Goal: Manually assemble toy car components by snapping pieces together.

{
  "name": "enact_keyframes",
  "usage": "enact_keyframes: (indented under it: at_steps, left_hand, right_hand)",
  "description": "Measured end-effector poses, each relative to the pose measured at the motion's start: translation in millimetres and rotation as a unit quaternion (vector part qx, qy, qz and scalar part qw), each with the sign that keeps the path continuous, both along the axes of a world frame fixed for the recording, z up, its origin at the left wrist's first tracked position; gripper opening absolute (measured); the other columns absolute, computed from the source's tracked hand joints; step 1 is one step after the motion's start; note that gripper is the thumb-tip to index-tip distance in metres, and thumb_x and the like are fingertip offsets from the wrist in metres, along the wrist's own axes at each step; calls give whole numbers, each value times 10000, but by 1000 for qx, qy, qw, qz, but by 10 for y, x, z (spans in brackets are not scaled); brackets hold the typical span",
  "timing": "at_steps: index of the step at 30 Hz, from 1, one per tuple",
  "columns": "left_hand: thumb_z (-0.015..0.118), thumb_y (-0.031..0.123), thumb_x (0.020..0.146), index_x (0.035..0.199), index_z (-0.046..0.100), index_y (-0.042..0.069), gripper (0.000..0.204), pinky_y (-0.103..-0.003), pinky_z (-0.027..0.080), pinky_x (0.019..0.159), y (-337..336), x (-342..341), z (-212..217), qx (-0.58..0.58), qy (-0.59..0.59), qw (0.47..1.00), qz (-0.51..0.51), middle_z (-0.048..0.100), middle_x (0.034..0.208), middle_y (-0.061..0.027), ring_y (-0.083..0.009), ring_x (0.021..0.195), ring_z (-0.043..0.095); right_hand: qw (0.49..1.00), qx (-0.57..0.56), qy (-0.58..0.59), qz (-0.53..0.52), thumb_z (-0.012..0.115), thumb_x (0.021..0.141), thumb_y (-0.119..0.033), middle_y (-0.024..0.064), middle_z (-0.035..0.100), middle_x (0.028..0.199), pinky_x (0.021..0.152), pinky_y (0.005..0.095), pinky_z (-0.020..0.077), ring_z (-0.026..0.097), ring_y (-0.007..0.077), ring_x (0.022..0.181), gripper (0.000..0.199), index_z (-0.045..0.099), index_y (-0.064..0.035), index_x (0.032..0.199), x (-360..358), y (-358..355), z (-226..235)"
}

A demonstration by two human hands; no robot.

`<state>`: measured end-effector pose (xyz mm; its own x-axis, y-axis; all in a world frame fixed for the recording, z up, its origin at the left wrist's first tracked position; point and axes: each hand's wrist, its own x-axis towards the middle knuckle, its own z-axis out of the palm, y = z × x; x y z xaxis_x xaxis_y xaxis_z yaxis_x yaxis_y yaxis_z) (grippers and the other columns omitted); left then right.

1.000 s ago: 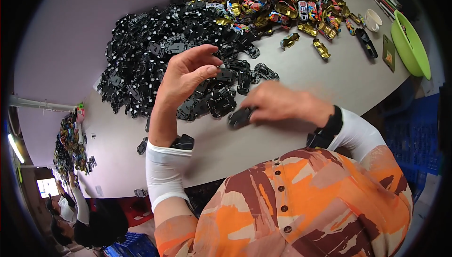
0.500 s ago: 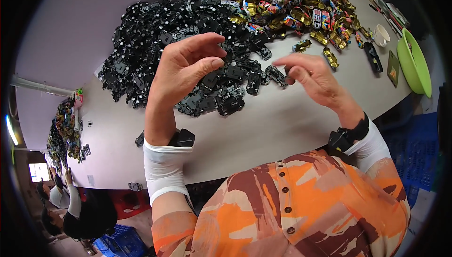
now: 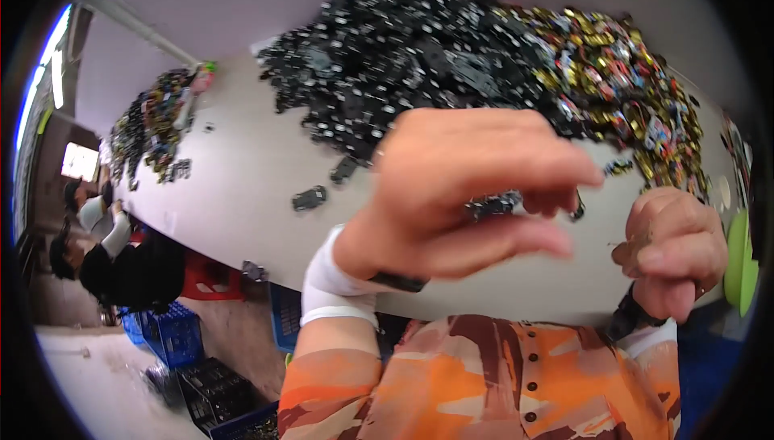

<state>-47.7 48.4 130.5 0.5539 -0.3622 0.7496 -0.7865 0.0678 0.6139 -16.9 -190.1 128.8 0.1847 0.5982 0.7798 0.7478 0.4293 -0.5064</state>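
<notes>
A big heap of black parts [image 3: 403, 61] covers the tabletop [image 3: 242, 198] beyond the hands, with a heap of gold and coloured pieces [image 3: 621, 77] to its right. The left hand [image 3: 459, 190], raised before the heap, hides part of it. Its grip is closed on a small black part [image 3: 493, 205], whose long axis lies roughly left-right. The right hand [image 3: 673, 251] is curled, its contents unclear.

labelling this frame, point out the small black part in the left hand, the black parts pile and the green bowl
small black part [image 3: 493, 205], head view, its middle between the fingers
black parts pile [image 3: 403, 61], head view, middle of heap
green bowl [image 3: 738, 267], head view, its rim
</notes>
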Motion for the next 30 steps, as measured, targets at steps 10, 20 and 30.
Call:
enact_keyframes:
  at_steps: [10, 20, 30]
  left_hand:
    - [720, 7, 621, 618, 525, 12, 195, -232, 448, 449, 213, -578, -26, -302, -22, 942, -146, 494, 506, 12, -100, 430, 485]
    - [604, -126, 599, 525, 422, 60, 269, -227, 291, 466, 388, -649, -26, -319, 50, 913, -249, 369, 552, 100, -49, 466, 360]
    - [709, -39, 531, 572, 539, 45, 194, -183, 509, 453, 251, -857, 244, -424, -121, 888, -133, 555, 531, 4, -53, 454, 542]
  right_hand:
    - [986, 131, 105, -13, 725, 686, -325, -65, 424, 525, 415, 208, 216, 371, 45, 492, 316, 509, -130, 565, -253, -529, 89]
    - [959, 185, 181, -117, 707, 705, -308, -46, 436, 546, 418, 206, 217, 380, 51, 505, 291, 516, -119, 592, -297, -1280, -33]
    - [929, 284, 152, -184, 686, 725, -288, -26, 449, 569, 420, 203, 219, 390, 57, 520, 263, 525, -106, 623, -656, -1718, 235]
